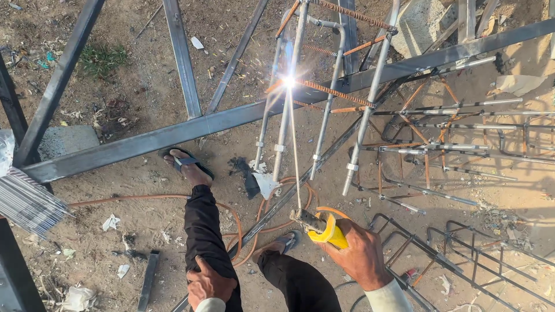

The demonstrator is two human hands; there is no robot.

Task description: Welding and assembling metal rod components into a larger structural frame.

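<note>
My right hand [361, 254] grips the yellow electrode holder [325, 228]; its rod [295, 150] reaches the frame [324, 86] ahead. My left hand [209, 283] rests flat on my knee.

Yellow-handled electrode holder [325, 229] w/ thin grey welding rod [295, 156] clamped, angled up; rod tip sparking bright white at rusty ribbed rebar rung [338, 93] crossing upright silver steel pipes [370, 98]
</note>
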